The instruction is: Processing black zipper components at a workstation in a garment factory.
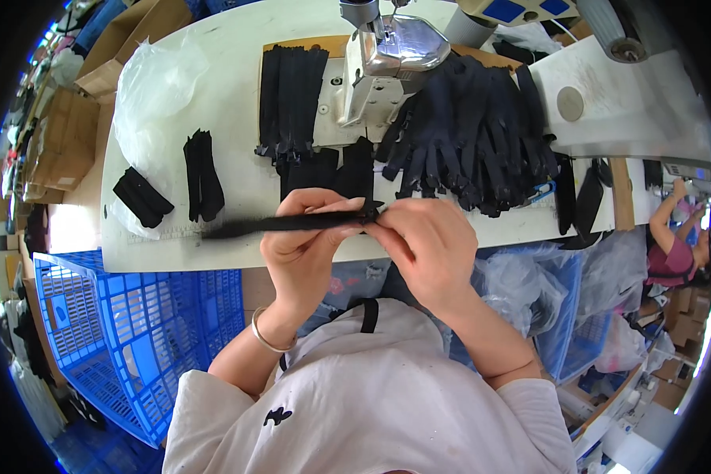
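Note:
A black zipper point(249, 227) stretches sideways above the table's front edge, its left end blurred. My left hand point(299, 251) is closed around it near its right end. At that end the fingertips of my right hand point(430, 249) pinch it, close against the left thumb and finger. Just beyond my hands, black fabric pieces point(316, 175) lie in front of the sewing machine point(363, 87). A neat stack of black zippers point(292, 99) sits left of the machine. To its right spreads a large loose heap of dark zippers point(470, 130).
Two small black bundles point(203, 178) point(143, 197) and a clear plastic bag point(154, 87) lie on the white table point(229, 142) at left. Below stands a blue crate point(138, 340). Bagged goods fill a blue bin point(565, 300) at right. Another person point(671, 245) works far right.

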Available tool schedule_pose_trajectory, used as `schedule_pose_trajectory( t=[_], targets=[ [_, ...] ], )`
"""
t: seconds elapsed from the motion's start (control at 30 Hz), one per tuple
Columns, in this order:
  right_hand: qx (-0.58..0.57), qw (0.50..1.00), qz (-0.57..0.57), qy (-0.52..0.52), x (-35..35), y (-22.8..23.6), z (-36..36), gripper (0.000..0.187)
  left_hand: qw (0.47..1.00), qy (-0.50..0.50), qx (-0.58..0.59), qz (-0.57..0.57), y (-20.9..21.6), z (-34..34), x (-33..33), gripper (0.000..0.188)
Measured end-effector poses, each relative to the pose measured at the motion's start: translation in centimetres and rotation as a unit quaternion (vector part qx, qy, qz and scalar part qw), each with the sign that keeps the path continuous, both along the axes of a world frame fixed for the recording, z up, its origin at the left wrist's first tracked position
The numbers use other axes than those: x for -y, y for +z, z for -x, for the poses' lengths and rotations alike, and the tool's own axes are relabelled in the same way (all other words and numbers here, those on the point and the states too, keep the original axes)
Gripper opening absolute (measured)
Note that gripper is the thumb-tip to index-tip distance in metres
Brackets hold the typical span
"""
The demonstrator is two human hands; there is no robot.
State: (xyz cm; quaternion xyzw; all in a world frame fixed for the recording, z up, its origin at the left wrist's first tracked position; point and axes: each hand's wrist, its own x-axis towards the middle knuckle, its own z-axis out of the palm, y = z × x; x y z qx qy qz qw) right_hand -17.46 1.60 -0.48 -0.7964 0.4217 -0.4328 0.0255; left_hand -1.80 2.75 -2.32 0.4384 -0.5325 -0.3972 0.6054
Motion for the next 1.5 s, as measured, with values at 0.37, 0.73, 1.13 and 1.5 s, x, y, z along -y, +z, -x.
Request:
schedule_pose_trajectory(
  t=[0.37, 0.73, 1.13, 1.5],
  targets=[
    [0.147, 0.967, -0.198, 0.068, 0.2, 2.1, 0.5, 0.020, 0.993, -0.037, -0.039, 0.107, -1.6, -0.1, 0.4, 0.021],
    [0.108, 0.975, -0.179, 0.072, -0.2, 1.8, 0.2, 0.013, 0.994, -0.026, 0.005, 0.104, -0.8, -0.3, 0.2, 0.021],
    [0.193, 0.891, -0.398, 0.102, 2.3, 1.7, 1.6, 0.015, 0.966, -0.077, -0.097, -0.228, 2.6, -0.6, 1.9, 0.028],
    [0.261, 0.776, -0.563, 0.117, 3.5, 2.1, 1.1, 0.012, 0.949, -0.092, -0.128, -0.274, 3.1, -0.3, 2.7, 0.028]
  ],
)
